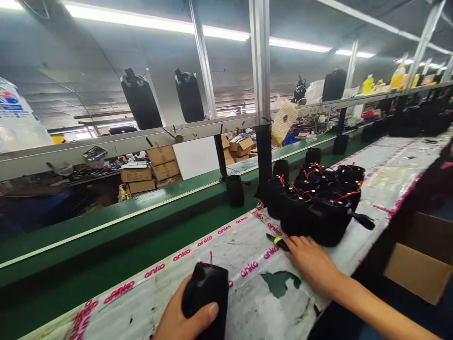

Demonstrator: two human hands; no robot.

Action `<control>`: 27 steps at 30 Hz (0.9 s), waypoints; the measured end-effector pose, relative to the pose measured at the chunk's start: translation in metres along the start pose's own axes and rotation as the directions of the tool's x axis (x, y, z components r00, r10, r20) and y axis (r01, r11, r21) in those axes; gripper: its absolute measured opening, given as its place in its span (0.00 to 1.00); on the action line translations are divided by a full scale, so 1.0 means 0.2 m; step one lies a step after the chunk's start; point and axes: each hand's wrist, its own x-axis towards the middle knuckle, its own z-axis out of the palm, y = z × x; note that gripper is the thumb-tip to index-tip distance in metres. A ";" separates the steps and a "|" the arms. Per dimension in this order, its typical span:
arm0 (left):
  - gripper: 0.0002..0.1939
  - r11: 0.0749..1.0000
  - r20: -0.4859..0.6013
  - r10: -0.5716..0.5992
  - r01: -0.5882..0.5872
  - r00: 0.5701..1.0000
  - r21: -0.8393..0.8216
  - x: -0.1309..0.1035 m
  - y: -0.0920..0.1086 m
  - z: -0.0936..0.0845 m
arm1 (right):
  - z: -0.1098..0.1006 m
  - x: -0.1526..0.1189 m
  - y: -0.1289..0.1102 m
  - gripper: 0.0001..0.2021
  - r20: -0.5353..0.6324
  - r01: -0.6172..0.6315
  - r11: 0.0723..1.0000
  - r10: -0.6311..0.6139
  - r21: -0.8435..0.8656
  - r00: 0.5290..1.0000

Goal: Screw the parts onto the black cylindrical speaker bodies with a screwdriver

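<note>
Left hand (179, 317): clasped round a black housing (211, 288), which sits at its 2 o'clock; body matte, rounded, red wires at top. Right hand (311, 263): palm down, fingers over a slim black-and-yellow tool (277, 242) at its 10 o'clock; grip closure cannot be told. At its 12 o'clock: clustered dark units (329, 222), squat, rounded. Beneath: scuffed white sheet (244, 250), pink lettering, torn.

Two hands (177, 317) (311, 262), one held housing (213, 288); one tool (278, 242)
</note>
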 end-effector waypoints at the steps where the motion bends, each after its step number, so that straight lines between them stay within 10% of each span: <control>1: 0.41 1.000 0.054 -0.017 0.018 0.998 -0.015 0.00 0.01 0.01 | 0.00 -0.02 0.01 0.19 -0.005 -0.007 1.000 0.007 0.027 1.000; 10: 0.39 1.000 0.161 -0.001 -0.002 0.987 0.016 0.00 0.08 0.12 | -0.28 -0.31 -0.24 0.22 -0.009 -0.181 0.742 0.245 0.646 0.969; 15: 0.35 0.920 0.283 -0.113 0.208 0.953 -0.333 0.01 0.06 0.14 | -0.37 -0.43 -0.38 0.18 0.000 -0.129 0.637 0.198 0.760 0.980; 21: 0.33 0.667 0.441 -0.265 0.494 0.857 -0.558 -0.02 -0.04 0.21 | -0.43 -0.44 -0.45 0.15 -0.132 0.060 0.674 0.056 0.736 0.990; 27: 0.32 0.554 0.439 -0.299 0.529 0.847 -0.643 -0.01 -0.12 0.25 | -0.37 -0.40 -0.49 0.14 -0.248 0.231 0.795 -0.105 0.561 0.963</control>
